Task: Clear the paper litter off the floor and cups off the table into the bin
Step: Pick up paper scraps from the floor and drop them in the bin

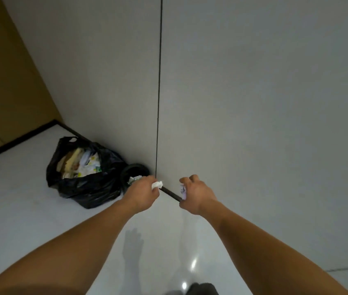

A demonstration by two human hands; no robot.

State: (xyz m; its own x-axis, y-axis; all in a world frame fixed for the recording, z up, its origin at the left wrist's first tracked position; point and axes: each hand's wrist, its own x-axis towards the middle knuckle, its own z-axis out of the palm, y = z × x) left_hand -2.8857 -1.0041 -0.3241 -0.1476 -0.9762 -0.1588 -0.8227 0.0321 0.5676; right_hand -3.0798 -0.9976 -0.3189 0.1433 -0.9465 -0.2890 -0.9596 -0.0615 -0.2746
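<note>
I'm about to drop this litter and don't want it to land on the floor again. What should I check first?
1. Left hand grips left wad: ok.
2. Right hand grips right wad: ok.
3. Bin mouth open: ok, some paper is already inside.
4. Left wad over the bin mouth: cannot tell; it shows at the bin's right edge and one view gives no depth.
5. Right wad over the bin mouth: not ok, it is off to the right.
6. Room left in the bin: cannot tell, the left hand hides part of it.
</note>
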